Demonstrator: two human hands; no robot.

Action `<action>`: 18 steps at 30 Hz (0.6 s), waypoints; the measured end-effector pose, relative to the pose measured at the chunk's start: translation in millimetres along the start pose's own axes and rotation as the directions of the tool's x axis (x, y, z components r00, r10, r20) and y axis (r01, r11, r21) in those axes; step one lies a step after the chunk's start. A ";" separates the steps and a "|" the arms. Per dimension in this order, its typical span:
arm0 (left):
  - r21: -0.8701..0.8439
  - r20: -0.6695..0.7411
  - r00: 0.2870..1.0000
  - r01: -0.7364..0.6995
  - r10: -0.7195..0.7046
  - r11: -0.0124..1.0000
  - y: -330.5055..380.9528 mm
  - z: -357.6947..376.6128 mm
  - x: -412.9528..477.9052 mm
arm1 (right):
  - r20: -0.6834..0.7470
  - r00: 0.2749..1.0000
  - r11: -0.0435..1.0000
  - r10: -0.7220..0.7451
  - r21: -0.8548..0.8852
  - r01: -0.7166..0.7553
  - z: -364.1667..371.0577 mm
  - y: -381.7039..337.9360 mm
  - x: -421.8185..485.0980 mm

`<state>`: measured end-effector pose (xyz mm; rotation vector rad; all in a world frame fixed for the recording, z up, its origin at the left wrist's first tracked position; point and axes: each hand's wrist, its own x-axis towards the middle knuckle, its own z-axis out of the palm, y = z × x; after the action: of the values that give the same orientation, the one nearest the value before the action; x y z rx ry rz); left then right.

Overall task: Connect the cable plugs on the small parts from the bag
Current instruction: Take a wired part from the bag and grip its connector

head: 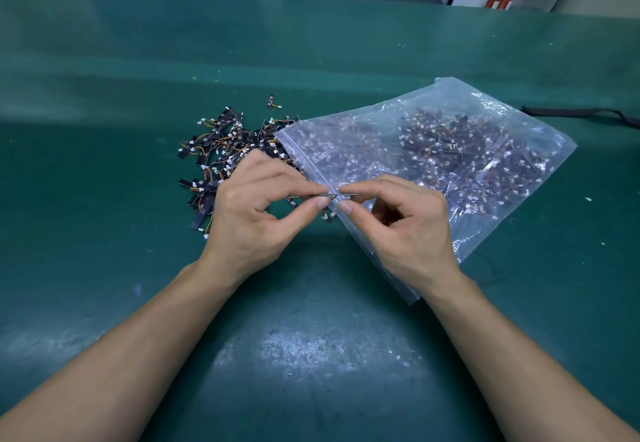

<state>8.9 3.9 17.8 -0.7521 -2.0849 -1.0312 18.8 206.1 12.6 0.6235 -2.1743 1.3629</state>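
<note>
Bare left hand [252,209] and right hand [408,233], bare forearms [138,337], fingers [301,180] with short plain nails.

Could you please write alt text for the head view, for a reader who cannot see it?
The left hand and right hand pinch a small part between them over a green table. A pile of parts lies beside a clear bag.

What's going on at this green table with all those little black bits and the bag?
A person is working with bare hands. The left hand and right hand each pinch one end of a small part between thumb and forefinger, over the zip edge of a clear plastic bag that holds many more. A loose pile of parts with short wires and white plugs lies on the table, left of the bag.
</note>
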 end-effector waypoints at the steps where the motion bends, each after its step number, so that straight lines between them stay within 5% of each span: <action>1: -0.002 0.006 1.000 -0.002 0.002 1.000 0.4 -0.2 0.1 | -0.004 1.000 1.000 -0.004 0.003 0.004 0.4 0.3 0.2; 18: 0.016 0.028 1.000 -0.004 0.003 1.000 -3.4 -1.0 -1.4 | -0.014 1.000 1.000 -0.006 -0.010 0.006 2.2 0.8 -0.6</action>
<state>7.6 1.0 15.7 -0.7659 -2.1121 -1.0063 18.4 204.5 10.9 0.6144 -2.1650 1.3488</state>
